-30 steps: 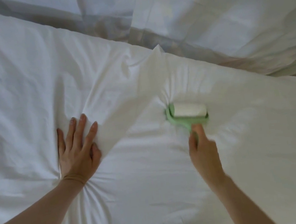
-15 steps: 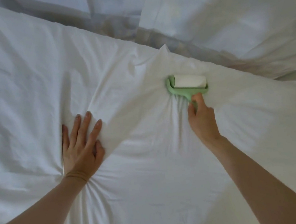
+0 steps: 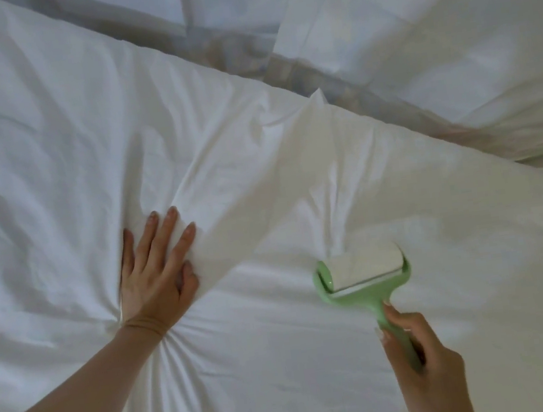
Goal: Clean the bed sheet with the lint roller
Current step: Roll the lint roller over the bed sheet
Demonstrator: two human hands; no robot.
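White bed sheet (image 3: 283, 359) pinned by flat-fingered left grip (image 3: 153, 276); green plastic lint roller (image 3: 362, 273), clamped in right grip (image 3: 426, 368), could be snagged by creases (image 3: 331, 208).

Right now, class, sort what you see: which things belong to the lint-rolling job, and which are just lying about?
In the job: lint roller, green, gripped by the right hand; white bed sheet; left hand pressing the sheet flat.
Lying about: white pillows beyond the sheet's far edge.
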